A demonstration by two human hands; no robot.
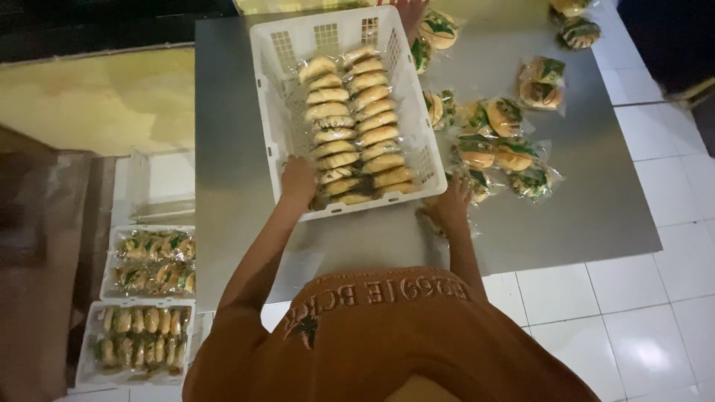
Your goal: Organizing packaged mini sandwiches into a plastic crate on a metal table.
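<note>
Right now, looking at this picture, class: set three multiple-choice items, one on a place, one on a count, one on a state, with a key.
1. Where do the loose wrapped buns lie?
A. On the metal table, right of the white crate
B. Under the table
C. On top of the crate's rows

2. How many rows of buns fill the white crate?
A. One
B. Two
C. Five

3. What is the left hand doing?
A. Hanging free at the side
B. Lifting a bun high
C. Resting at the crate's near edge

Key: 1 A, they sit on the metal table beside the crate; 2 B, two rows run side by side; 3 C, it sits at the near rim, while the right hand is on a wrapped bun.
</note>
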